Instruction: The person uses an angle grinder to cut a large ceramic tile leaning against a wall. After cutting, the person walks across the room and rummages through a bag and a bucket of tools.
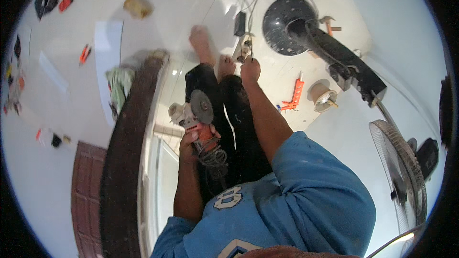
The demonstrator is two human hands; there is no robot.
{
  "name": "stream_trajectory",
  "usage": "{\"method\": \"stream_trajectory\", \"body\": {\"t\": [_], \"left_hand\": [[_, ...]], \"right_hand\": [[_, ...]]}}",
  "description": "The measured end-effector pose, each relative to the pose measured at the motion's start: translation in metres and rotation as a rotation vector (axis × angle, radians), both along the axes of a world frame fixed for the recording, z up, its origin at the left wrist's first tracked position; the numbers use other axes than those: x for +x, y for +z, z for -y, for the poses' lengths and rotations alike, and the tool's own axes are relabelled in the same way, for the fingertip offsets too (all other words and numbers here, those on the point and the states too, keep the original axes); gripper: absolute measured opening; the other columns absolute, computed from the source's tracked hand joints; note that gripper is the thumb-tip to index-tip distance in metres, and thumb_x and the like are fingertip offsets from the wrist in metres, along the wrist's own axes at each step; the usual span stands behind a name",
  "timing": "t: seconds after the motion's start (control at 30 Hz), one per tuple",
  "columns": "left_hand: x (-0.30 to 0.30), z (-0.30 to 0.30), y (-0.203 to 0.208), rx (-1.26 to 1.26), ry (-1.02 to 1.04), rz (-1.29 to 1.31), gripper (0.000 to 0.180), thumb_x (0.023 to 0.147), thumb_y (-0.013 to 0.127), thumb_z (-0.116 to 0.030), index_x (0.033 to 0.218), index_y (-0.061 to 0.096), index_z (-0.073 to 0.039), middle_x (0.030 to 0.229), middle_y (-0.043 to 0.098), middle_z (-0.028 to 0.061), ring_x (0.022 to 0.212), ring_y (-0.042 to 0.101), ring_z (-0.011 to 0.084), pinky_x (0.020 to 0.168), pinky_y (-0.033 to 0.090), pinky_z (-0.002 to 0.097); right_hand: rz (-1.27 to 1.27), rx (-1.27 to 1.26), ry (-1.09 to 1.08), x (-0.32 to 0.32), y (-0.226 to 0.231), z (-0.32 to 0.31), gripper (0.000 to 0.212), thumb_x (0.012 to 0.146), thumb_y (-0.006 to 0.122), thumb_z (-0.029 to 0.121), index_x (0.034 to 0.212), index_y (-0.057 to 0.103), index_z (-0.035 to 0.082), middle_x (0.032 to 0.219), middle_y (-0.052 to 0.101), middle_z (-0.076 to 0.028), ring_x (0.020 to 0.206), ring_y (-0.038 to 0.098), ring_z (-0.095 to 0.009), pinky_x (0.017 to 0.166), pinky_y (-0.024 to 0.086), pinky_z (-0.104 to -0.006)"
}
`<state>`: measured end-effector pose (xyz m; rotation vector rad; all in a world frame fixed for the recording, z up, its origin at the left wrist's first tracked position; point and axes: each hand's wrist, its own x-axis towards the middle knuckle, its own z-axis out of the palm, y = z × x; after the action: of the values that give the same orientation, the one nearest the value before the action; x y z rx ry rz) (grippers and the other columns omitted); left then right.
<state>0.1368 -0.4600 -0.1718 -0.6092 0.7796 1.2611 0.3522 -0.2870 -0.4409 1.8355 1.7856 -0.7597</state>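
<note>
My left hand [188, 141] is wrapped around the orange body of an angle grinder [207, 139]. Its grey round disc [202, 107] points up and away from me. The grinder's cord [214, 158] is bundled in loops against the body, by my dark trousers. Stretched out ahead, my right hand [250, 72] is closed on a dark cord [251, 53] beside a white power strip [245, 47] on the floor. Just what the fingertips grip is too small to make out. My bare feet [202, 44] are just left of the strip.
To the right stand a fan with a black round base [282, 26], an orange caulking gun [294, 96], a bucket [323, 96] and a hammer [328, 25]. A dark wooden beam-like edge [130, 162] runs along my left. Orange-handled pliers [85, 54] lie farther left.
</note>
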Motion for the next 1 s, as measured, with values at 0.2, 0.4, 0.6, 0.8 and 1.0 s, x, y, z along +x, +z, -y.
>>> {"method": "stream_trajectory", "body": {"t": [0.2,0.4,0.6,0.8,1.0], "left_hand": [[0.034,0.087,0.034,-0.119,-0.045,-0.01,0.062,0.086,0.079,-0.033,0.133,0.06,0.003,0.11,0.075,0.0207,0.096,0.078,0.0333,0.085,0.065,0.0453],[0.041,0.168,0.027,-0.201,-0.068,0.06,0.056,0.085,0.08,-0.027,0.13,0.063,0.002,0.105,0.076,0.0184,0.093,0.079,0.0306,0.081,0.066,0.0429],[0.034,0.228,0.066,-0.316,-0.165,0.006,0.058,0.087,0.077,-0.03,0.129,0.063,0.007,0.113,0.076,0.0211,0.099,0.078,0.036,0.089,0.065,0.0467],[0.032,0.304,0.058,-0.29,-0.051,0.03,0.052,0.092,0.076,-0.022,0.133,0.059,0.004,0.111,0.074,0.0247,0.096,0.077,0.0394,0.093,0.065,0.0523],[0.019,0.335,0.057,-0.087,-0.089,-0.045,0.054,0.091,0.074,-0.029,0.132,0.061,0.004,0.111,0.074,0.0221,0.101,0.076,0.0396,0.09,0.064,0.0512]], "right_hand": [[-0.279,-0.081,-0.87,-0.01,0.002,0.071,0.036,0.105,0.058,0.033,0.096,0.067,-0.001,0.091,0.068,-0.019,0.081,0.066,-0.035,0.072,0.051,-0.0472],[-0.365,-0.226,-1.184,-0.032,0.023,0.132,0.037,0.11,0.05,0.031,0.085,0.058,0.005,0.068,0.056,-0.007,0.051,0.052,-0.02,0.045,0.038,-0.038],[-0.336,-0.338,-1.169,-0.03,0.038,0.213,0.038,0.108,0.052,0.029,0.096,0.071,-0.002,0.078,0.069,-0.014,0.072,0.072,-0.027,0.058,0.056,-0.0404],[-0.312,-0.323,-0.324,0.03,-0.044,0.319,0.037,0.103,0.061,0.031,0.107,0.074,-0.004,0.101,0.079,-0.02,0.091,0.078,-0.036,0.078,0.062,-0.0487],[-0.055,-0.255,0.027,0.007,0.003,0.381,0.035,0.105,0.056,0.028,0.101,0.074,-0.001,0.1,0.076,-0.025,0.096,0.076,-0.041,0.081,0.062,-0.0499]]}}
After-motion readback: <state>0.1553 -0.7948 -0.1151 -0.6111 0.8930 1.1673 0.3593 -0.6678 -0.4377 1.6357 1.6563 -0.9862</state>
